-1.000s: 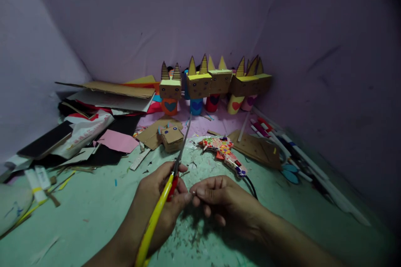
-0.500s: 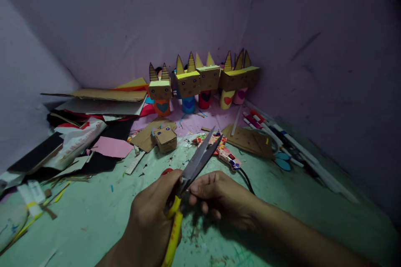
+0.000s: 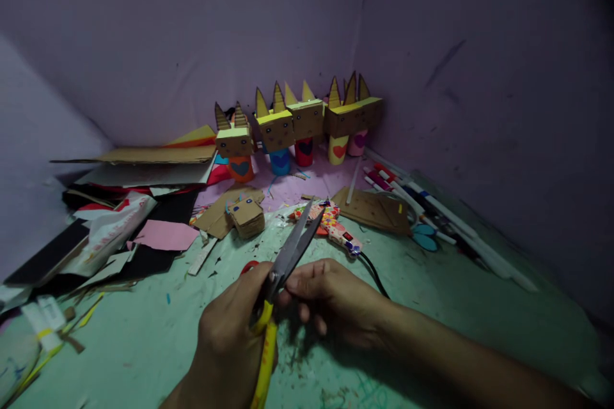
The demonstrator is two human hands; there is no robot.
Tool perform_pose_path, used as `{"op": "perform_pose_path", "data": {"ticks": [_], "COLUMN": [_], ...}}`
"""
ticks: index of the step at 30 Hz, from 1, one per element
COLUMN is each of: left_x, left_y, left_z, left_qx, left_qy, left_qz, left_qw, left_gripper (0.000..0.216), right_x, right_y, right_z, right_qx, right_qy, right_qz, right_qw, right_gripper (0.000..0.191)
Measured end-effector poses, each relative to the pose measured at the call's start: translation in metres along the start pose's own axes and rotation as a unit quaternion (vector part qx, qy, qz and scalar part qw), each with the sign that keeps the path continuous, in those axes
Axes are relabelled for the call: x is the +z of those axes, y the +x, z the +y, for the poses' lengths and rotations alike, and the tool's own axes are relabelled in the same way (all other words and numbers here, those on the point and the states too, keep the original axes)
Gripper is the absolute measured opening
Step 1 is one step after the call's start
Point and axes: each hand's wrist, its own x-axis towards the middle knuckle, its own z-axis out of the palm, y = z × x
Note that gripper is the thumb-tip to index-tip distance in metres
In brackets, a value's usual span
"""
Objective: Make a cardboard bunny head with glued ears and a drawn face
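- Head cam: left hand (image 3: 225, 332) is wrapped round the scissors (image 3: 273, 277), yellow handle along its near side, a bit of red handle poking out past the knuckles
- scissors are up over the surface (image 3: 158, 339), blades parted a little and pointing away, covering part of the flowery hot glue gun (image 3: 330, 220) from this angle
- right hand (image 3: 330, 294) is right by the base of the blades, thumb and forefinger pressed together; can't tell what's between them, if anything, it's hidden or too tiny
- progress, as far as I can judge: five cardboard-headed figures (image 3: 273, 131) stand at the back with pointy ears and hearts on their coloured bodies, so those look pretty much done
- one loose cardboard head (image 3: 248, 217) sits by a flat brown offcut (image 3: 218, 217), eyes drawn on, but I see no tall ears and no body under it, so I'd call that one unfinished
- glue gun is just lying there, cord (image 3: 377, 275) trailing behind the right hand, neither hand touching it
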Motion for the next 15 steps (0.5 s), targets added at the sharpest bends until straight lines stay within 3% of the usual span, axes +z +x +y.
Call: {"op": "perform_pose_path", "data": {"ticks": [4,9,15], "left_x": [-0.0011,-0.0019,-0.0003], "left_y": [-0.0025,-0.0036,0.0008], "left_z": [-0.0012,-0.0041,-0.0035], "left_qx": [-0.019,-0.018,-0.006], "left_qy": [0.009,0.042,0.061], "left_qz": [-0.001,0.019,0.044], "left_qw": [1.0,0.999,0.997], "left_gripper": [0.034,0.033,0.026], "right_x": [-0.001,-0.002,-0.0031], "right_y": [-0.0007,-0.0012,-0.0014], "right_z": [-0.0004,0.0006,0.0019], "right_qx": [-0.003,0.0,-0.014], "right_qy": [0.006,0.016,0.013], "right_qz": [-0.029,-0.066,-0.075], "right_qw": [1.0,0.998,0.997], "right_gripper": [0.008,0.029,0.03]}}
